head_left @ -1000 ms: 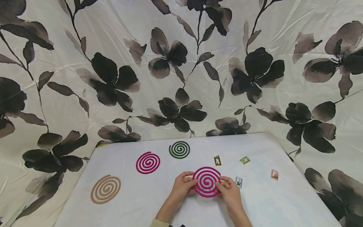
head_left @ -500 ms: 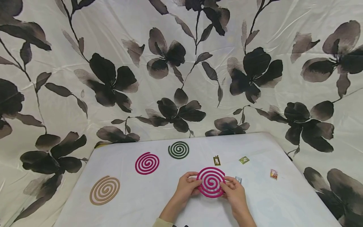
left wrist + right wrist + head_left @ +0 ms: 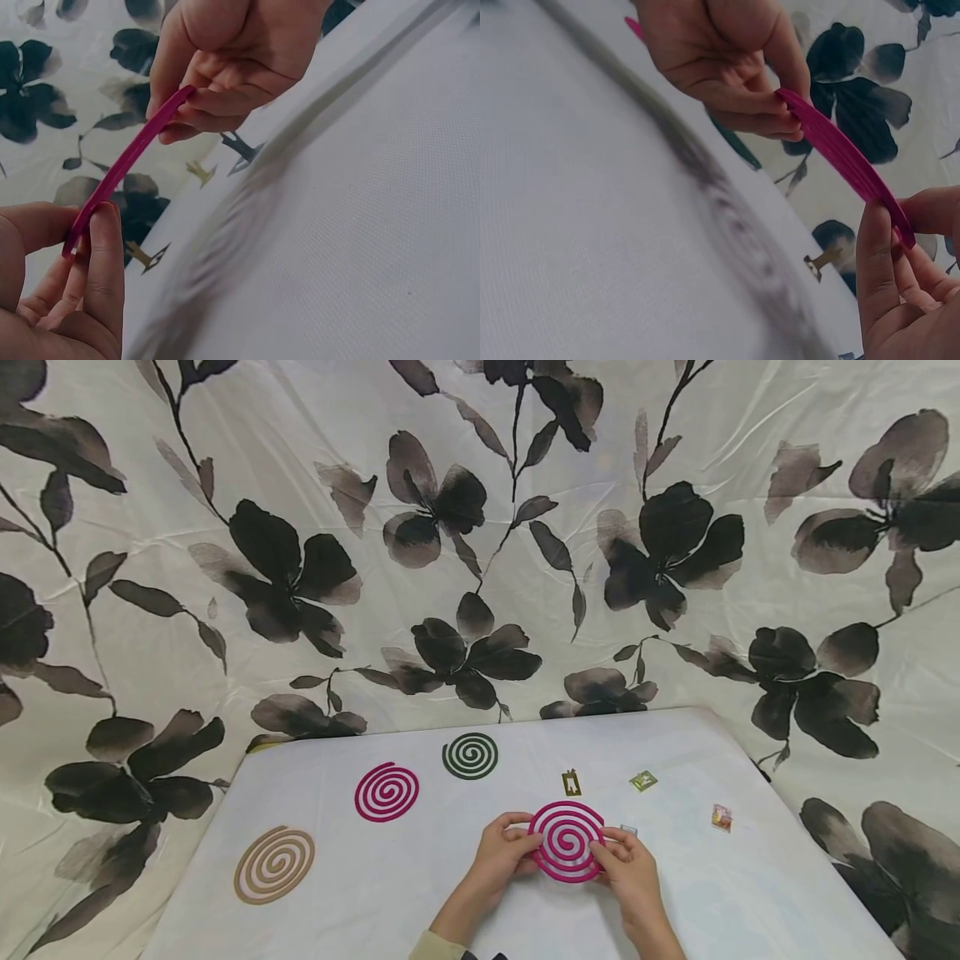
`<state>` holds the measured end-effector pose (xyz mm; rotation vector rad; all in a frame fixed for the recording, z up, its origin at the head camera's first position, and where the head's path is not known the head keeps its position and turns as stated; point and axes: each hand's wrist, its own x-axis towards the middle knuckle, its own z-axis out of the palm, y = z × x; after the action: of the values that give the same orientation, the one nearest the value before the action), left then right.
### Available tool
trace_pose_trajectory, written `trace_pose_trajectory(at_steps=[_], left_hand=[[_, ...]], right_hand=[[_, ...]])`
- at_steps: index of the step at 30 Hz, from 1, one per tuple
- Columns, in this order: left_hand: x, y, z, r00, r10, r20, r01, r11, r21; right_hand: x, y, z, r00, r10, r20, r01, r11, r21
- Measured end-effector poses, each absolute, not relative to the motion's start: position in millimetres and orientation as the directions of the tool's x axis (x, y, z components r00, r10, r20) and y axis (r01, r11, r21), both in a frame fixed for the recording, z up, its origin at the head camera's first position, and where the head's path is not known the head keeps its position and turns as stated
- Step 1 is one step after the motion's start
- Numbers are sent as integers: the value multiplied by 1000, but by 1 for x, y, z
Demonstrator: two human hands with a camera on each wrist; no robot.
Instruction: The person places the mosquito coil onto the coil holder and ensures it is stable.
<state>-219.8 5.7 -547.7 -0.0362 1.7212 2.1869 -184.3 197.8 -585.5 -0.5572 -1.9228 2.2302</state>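
Evenly pinched from both sides, the magenta coil (image 3: 567, 843) hung in front of me, directly between the two hands and raised off the white tabletop (image 3: 360, 902). On the head feed I saw its round face; the left hand (image 3: 497, 857) gripped the left rim and the right hand (image 3: 633, 870) the right rim, thumbs on the near side. Neither hand was nearer to it. From each wrist feed it showed almost edge-on, a thin line slanting from one set of fingertips to the other, clear of its shadow (image 3: 217, 259) below.

That span between the grips was, I judged, what any further move turned on: lifting one side alone would have tipped the disc. Beyond its top edge stood a small gold piece (image 3: 572, 775), and a bluish piece (image 3: 629, 830) lay partly hidden behind the right hand, which was the closer hand to both. Well apart, on the left hand's side, I had the flat magenta spiral (image 3: 387, 792) and the tan spiral (image 3: 277, 865).
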Motion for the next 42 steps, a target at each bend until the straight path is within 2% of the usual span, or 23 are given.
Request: trace_pose_trajectory(at_steps=[16, 24, 28, 35, 42], left_hand=[[-221, 22, -548, -928, 290, -234, -291, -171, 941], [-219, 29, -544, -930, 285, -230, -287, -178, 941], [-219, 33, -545, -931, 286, -226, -283, -174, 943], [-222, 42, -549, -931, 287, -225, -279, -165, 946], [-223, 48, -551, -928, 290, -235, -290, -163, 943]], right_hand=[[-161, 198, -536, -902, 369, -223, 171, -169, -971], [-161, 206, -540, -905, 361, -224, 165, -187, -968], [-161, 211, -544, -893, 366, -262, 192, -216, -957], [-159, 215, -540, -899, 368, -237, 181, -179, -967], [-159, 217, -534, -871, 384, -307, 260, -170, -951]])
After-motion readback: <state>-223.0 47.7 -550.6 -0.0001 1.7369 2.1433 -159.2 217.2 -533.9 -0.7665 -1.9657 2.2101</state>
